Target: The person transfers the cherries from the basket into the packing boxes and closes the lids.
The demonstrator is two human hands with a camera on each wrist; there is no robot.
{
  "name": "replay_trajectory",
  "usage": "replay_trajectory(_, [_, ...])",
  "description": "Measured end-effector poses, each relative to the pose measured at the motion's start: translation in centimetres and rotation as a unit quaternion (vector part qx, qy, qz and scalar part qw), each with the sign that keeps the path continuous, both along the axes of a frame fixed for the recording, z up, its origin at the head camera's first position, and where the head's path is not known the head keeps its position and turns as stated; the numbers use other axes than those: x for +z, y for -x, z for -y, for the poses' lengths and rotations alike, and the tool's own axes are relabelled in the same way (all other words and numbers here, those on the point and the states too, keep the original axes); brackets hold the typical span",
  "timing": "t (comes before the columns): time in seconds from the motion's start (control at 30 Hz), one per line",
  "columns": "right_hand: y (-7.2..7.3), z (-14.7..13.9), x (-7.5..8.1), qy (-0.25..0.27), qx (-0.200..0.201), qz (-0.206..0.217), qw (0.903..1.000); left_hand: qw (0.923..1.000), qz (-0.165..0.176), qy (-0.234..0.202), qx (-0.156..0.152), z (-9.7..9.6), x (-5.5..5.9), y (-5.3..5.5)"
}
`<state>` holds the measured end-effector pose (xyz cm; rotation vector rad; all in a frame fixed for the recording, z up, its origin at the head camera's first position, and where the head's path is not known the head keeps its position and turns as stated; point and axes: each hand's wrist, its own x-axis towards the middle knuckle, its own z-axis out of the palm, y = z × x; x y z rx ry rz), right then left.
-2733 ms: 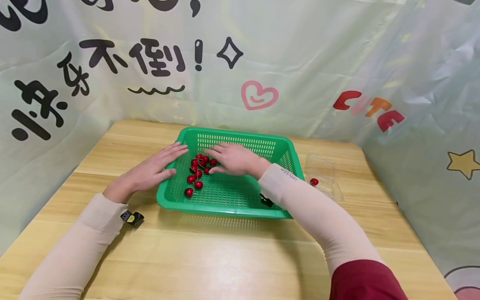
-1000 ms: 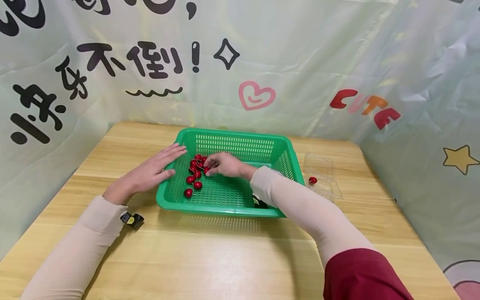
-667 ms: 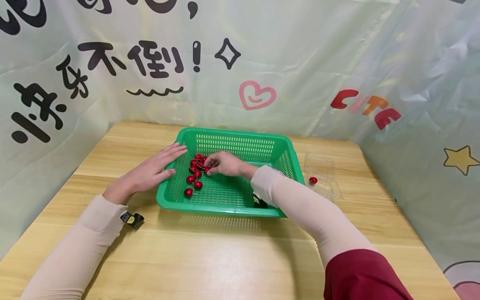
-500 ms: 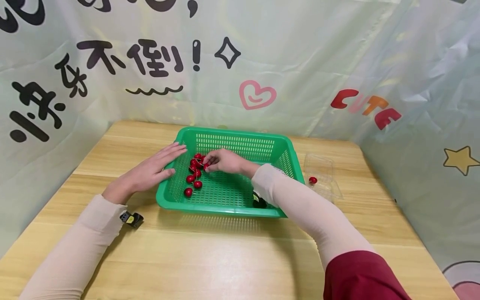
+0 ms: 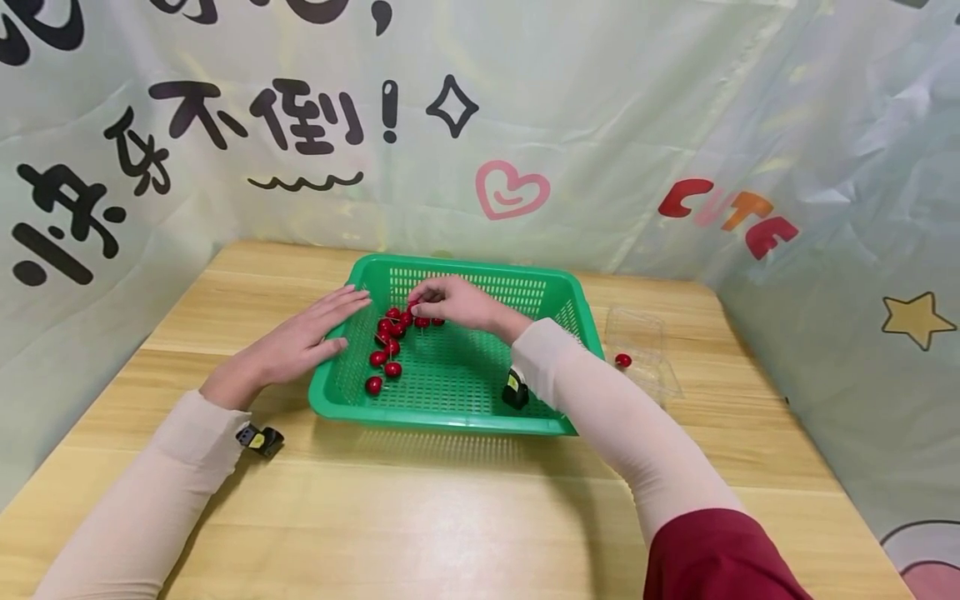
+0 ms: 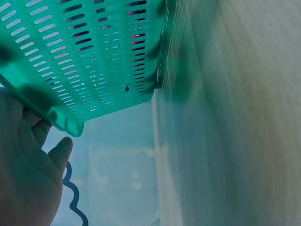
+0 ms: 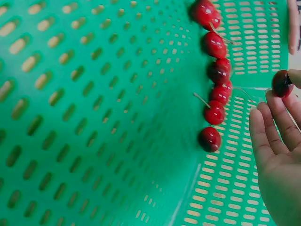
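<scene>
My right hand (image 5: 467,305) is inside the green basket (image 5: 442,422), pinching a dark red cherry (image 7: 281,84) between thumb and fingertips. The right wrist view shows this cherry held off the basket floor, with the other fingers extended below it. More cherries (image 5: 393,369), some with stems, lie in a bent line along the basket's left side, and a couple sit just under the right hand. Across the basket's left rim rests my left hand (image 5: 292,340), fingers straight and thumb apart. In the left wrist view its fingertips are partly hidden behind the rim.
To the right of the basket, a clear plastic box (image 5: 637,337) stands with its lid open and one cherry (image 5: 623,361) in it. The wooden table (image 5: 420,517) meets a printed cloth backdrop (image 5: 600,125) at the back and sides.
The right hand, first spread over the cherries, has closed its fingertips on one and moved it up and toward the back of the basket. The left hand stays on the rim.
</scene>
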<state>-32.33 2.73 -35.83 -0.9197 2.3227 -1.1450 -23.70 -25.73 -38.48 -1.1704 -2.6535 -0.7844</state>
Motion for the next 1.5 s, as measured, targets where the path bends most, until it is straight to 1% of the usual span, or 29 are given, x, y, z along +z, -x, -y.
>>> replay_trajectory(0.1, [0.0, -0.2, 0.4, -0.005, -0.009, -0.003, 0.9999, 1.0000, 0.000, -0.001, 0.001, 0.0, 0.0, -0.1])
replay_trajectory(0.17, [0.0, -0.4, 0.7, 0.001, -0.010, -0.005, 0.9999, 1.0000, 0.002, -0.002, 0.001, 0.0, 0.1, -0.1])
replay_trajectory(0.3, [-0.2, -0.8, 1.2, 0.012, -0.017, -0.022, 0.9995, 1.0000, 0.006, -0.004, 0.001, -0.1, 0.2, -0.2])
replay_trajectory(0.47, [-0.5, -1.3, 1.8, -0.002, -0.021, -0.045, 0.9988, 1.0000, 0.003, -0.004, 0.000, -0.1, 0.0, -0.1])
replay_trajectory(0.57, [-0.8, -1.4, 2.1, -0.018, -0.021, -0.070, 0.9972, 1.0000, 0.001, -0.003, 0.000, -0.1, -0.1, -0.1])
replay_trajectory(0.67, [-1.0, -1.4, 2.5, -0.038, -0.023, -0.118, 0.9920, 1.0000, 0.000, -0.003, 0.000, -0.1, -0.1, -0.1])
replay_trajectory(0.77, [-1.2, -1.5, 3.0, -0.052, -0.024, -0.168, 0.9842, 1.0000, 0.000, -0.004, 0.001, -0.1, -0.1, -0.1])
replay_trajectory(0.87, [-1.4, -1.7, 3.4, -0.063, -0.018, -0.219, 0.9736, 1.0000, -0.001, -0.004, 0.001, -0.1, -0.2, -0.1])
replay_trajectory(0.93, [-1.5, -1.9, 3.7, -0.074, -0.010, -0.256, 0.9638, 1.0000, -0.003, -0.004, 0.000, 0.0, -0.2, -0.1])
replay_trajectory(1.07, [-1.8, -2.1, 4.2, -0.107, 0.006, -0.326, 0.9394, 0.9999, -0.006, -0.007, -0.002, 0.0, -0.2, -0.1])
replay_trajectory(1.17, [-2.1, -2.3, 4.7, -0.128, 0.017, -0.350, 0.9278, 0.9999, -0.008, -0.008, -0.005, 0.0, -0.2, 0.0])
replay_trajectory(1.4, [-3.1, -3.0, 5.9, -0.154, 0.031, -0.379, 0.9120, 0.9999, -0.006, -0.009, -0.003, -0.1, -0.1, -0.1])
replay_trajectory(1.47, [-3.2, -3.2, 6.0, -0.162, 0.037, -0.394, 0.9040, 0.9999, -0.005, -0.009, -0.004, -0.1, -0.1, -0.1])
replay_trajectory(1.5, [-3.3, -3.4, 6.0, -0.166, 0.040, -0.404, 0.8986, 1.0000, -0.004, -0.008, -0.004, 0.0, -0.1, -0.1])
